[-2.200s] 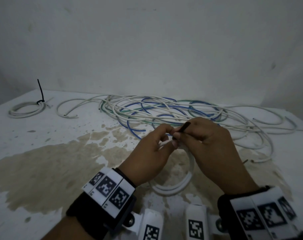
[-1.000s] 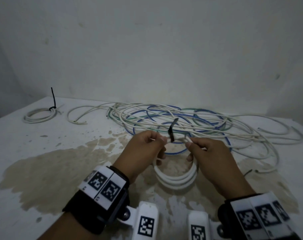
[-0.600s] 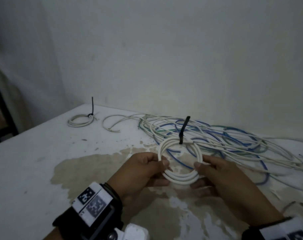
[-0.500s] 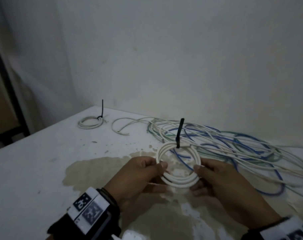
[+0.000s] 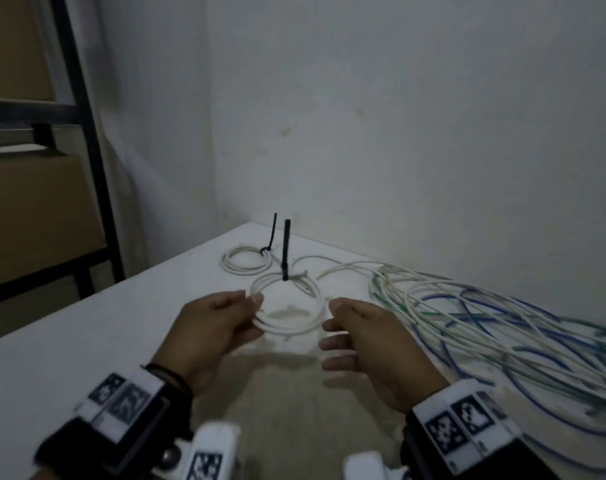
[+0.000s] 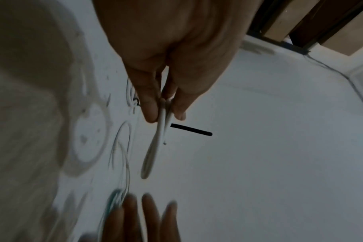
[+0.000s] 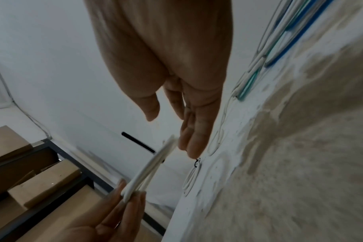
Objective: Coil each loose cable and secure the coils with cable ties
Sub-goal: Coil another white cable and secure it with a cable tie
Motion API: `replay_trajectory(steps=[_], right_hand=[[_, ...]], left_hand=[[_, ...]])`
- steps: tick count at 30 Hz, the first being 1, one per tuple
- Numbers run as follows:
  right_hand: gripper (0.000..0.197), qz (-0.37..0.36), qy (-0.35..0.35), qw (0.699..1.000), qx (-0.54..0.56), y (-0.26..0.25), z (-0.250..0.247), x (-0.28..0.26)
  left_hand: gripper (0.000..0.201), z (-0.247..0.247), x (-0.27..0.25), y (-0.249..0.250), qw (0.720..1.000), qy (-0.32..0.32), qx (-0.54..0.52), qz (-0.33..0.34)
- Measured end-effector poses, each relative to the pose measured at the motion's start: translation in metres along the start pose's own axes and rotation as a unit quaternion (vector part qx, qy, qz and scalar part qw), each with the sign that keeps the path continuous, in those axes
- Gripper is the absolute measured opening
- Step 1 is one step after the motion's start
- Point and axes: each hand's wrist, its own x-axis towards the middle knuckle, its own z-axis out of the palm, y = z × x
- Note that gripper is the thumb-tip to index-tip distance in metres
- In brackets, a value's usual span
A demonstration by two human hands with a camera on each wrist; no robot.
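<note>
A small white cable coil (image 5: pixel 287 329) hangs just above the table, with a black cable tie (image 5: pixel 286 251) standing up from its far side. My left hand (image 5: pixel 253 303) pinches the coil's left edge between thumb and fingers, which shows edge-on in the left wrist view (image 6: pixel 153 147). My right hand (image 5: pixel 329 327) is open with relaxed fingers, a small gap off the coil's right edge. In the right wrist view the coil (image 7: pixel 151 165) and its tie (image 7: pixel 138 142) lie just beyond the straight fingers (image 7: pixel 189 135). A tangle of loose white, blue and green cables (image 5: pixel 502 323) lies at the right.
A tied white coil (image 5: pixel 246 265) with its own black tie (image 5: pixel 272 233) lies near the table's far left corner. A dark metal rack with cardboard boxes (image 5: pixel 35 202) stands beyond the table's left edge. A brown stain (image 5: pixel 287 393) covers the table under my hands.
The tie was drawn tight on the coil, then both hands carried the coil left toward the tied coil. My right hand has let go; only the left holds it now.
</note>
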Motion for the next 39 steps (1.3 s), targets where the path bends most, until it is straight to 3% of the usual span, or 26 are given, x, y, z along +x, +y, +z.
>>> replay_trajectory(steps=[4, 9, 15, 20, 26, 28, 32, 35, 39], right_hand=[[0.019, -0.002, 0.033, 0.999, -0.034, 0.004, -0.002, 0.031], [0.015, 0.068, 0.093, 0.993, 0.04, 0.013, -0.018, 0.063], [0.014, 0.105, 0.046, 0.992, 0.06, 0.027, -0.032, 0.082], [0.016, 0.116, 0.038, 0.989, 0.082, 0.036, -0.04, 0.088], [0.019, 0.108, 0.037, 0.989, 0.092, 0.039, -0.042, 0.088], [0.018, 0.104, 0.039, 0.989, 0.097, 0.04, -0.041, 0.088], [0.019, 0.1, 0.04, 0.989, 0.102, 0.04, -0.041, 0.088], [0.02, 0.097, 0.039, 0.989, 0.1, 0.041, -0.042, 0.088], [0.02, 0.097, 0.035, 0.989, 0.103, 0.042, -0.042, 0.089]], left_hand=[[0.01, -0.028, 0.073, 0.017, 0.999, 0.042, -0.019, -0.002], [0.007, -0.039, 0.155, 0.017, 0.998, 0.056, -0.003, -0.033], [0.012, -0.031, 0.215, 0.012, 0.991, 0.117, 0.062, -0.029], [0.019, -0.026, 0.231, 0.003, 0.978, 0.144, 0.15, -0.025], [0.034, -0.037, 0.24, 0.001, 0.932, 0.17, 0.318, -0.026], [0.033, -0.04, 0.242, 0.001, 0.931, 0.17, 0.323, -0.031], [0.012, -0.039, 0.241, 0.003, 0.926, 0.147, 0.347, -0.018], [0.032, -0.04, 0.244, 0.002, 0.924, 0.138, 0.356, -0.011], [0.036, -0.04, 0.242, 0.0, 0.927, 0.133, 0.351, -0.018]])
